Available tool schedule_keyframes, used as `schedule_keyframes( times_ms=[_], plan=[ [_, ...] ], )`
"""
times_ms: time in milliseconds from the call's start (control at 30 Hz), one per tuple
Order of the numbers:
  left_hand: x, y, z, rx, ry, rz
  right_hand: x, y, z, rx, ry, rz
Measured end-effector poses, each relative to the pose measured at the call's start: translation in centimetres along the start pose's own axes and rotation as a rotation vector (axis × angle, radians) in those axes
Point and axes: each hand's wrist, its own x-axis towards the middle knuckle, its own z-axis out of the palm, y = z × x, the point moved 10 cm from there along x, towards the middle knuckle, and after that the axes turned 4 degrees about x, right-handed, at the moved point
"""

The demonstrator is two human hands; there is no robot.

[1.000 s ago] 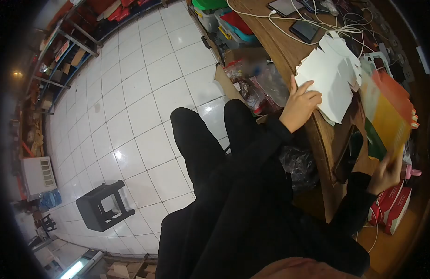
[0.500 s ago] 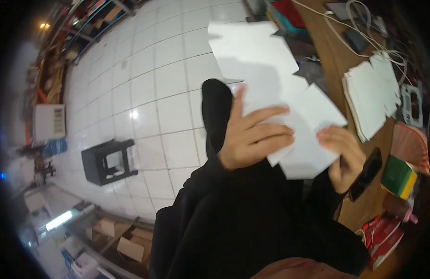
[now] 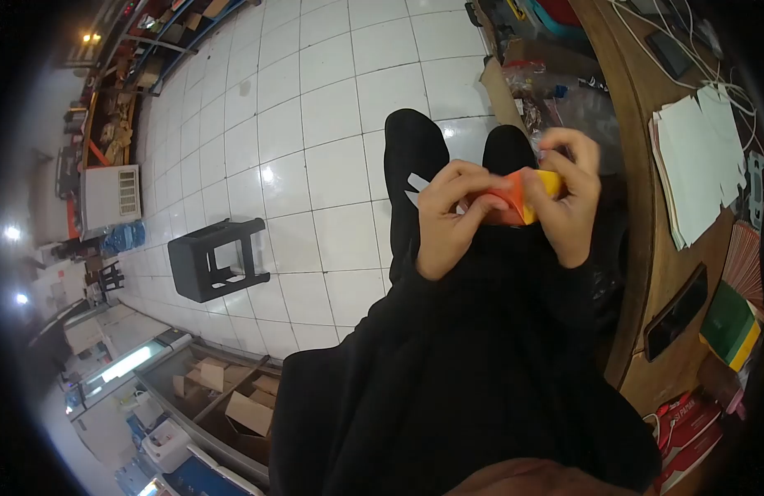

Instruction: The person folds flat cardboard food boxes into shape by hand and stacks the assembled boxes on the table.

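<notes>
Over my lap, both hands hold a small cardboard box (image 3: 512, 207), partly folded, with orange and yellow printed faces. My left hand (image 3: 451, 217) pinches its orange side between thumb and fingers. On the yellow side, my right hand (image 3: 570, 198) grips with its thumb against the box and the fingers curled behind. White flaps (image 3: 415, 188) stick out to the left of my left hand. Much of the box is hidden behind my fingers.
On the wooden table (image 3: 638, 322) at right lie a stack of flat die-cut card (image 3: 698, 165), a black phone (image 3: 678, 312), cables and a green-and-yellow pack (image 3: 731, 325). A black stool (image 3: 217, 258) stands on the tiled floor. Plastic bags (image 3: 580, 107) lie beside the table.
The flat white card has been turned over and folded up into a smaller shape, with orange and yellow faces showing. Both hands have come closer together around it.
</notes>
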Motion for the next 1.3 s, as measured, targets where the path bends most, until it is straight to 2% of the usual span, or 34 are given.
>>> schedule_keyframes(
  times_ms=[33,67,100,133,167,200,233,300,333,367,433,500,567,633,700,867,1100,1200,1300],
  plan=[
    [0.1,-0.6,0.7,-0.084,-0.042,-0.089,0.2,0.1,1.1,0.071,-0.139,0.007],
    [-0.2,-1.9,1.8,-0.302,-0.058,-0.283,0.3,0.1,1.4,0.101,-0.186,0.009],
    [-0.2,-2.4,1.5,-0.302,-0.067,-0.288,0.3,0.0,1.8,0.132,-0.233,0.008],
    [-0.3,-3.0,2.0,-0.18,-0.215,-0.261,0.3,0.0,1.9,0.131,-0.23,0.014],
    [-0.7,-3.3,2.8,-0.057,-0.359,-0.231,0.6,-0.4,0.7,0.073,-0.086,-0.025],
    [-0.5,-2.8,2.2,-0.046,-0.274,-0.249,0.7,-0.9,-0.5,0.018,0.059,-0.065],
    [-0.4,-2.4,2.5,-0.042,-0.273,-0.253,0.5,-1.0,-0.1,0.023,0.059,-0.062],
    [0.1,-2.2,-0.5,-0.365,0.135,-0.272,-0.9,-1.6,-1.2,0.073,0.237,-0.103],
    [0.1,-1.8,-0.3,-0.511,0.113,-0.268,-1.3,-2.4,0.5,0.067,0.051,-0.119],
    [0.0,-1.6,0.1,-0.506,0.109,-0.269,-1.7,-3.1,1.4,0.188,0.004,-0.124],
    [-0.2,-0.5,0.3,-0.473,0.157,-0.17,-2.6,-3.3,1.5,0.118,0.105,-0.171],
    [-0.4,-0.8,0.6,-0.516,0.124,-0.2,-2.5,-3.5,1.2,0.084,0.119,-0.167],
    [-0.6,-0.9,0.6,-0.415,0.086,-0.151,-2.6,-3.5,0.8,0.049,0.135,-0.157],
    [-0.6,-1.1,0.4,-0.413,0.103,-0.204,-2.7,-1.5,0.2,0.237,0.164,-0.008],
    [-0.7,-1.4,0.2,-0.414,0.128,-0.254,-2.6,-1.1,-0.4,0.286,0.182,-0.003],
    [-0.7,-0.6,-0.7,-0.244,0.161,-0.185,-2.1,-0.7,0.1,0.405,0.163,0.08],
    [-1.6,-0.1,0.1,-0.118,0.18,-0.186,-1.6,-0.5,0.2,0.218,0.107,0.006],
    [-1.7,-0.1,0.0,-0.096,0.197,-0.164,-1.6,-0.4,0.5,0.307,0.045,0.006],
    [-1.5,0.0,-0.3,-0.141,0.21,-0.146,-1.9,1.2,0.0,0.484,0.118,0.123]
  ],
)
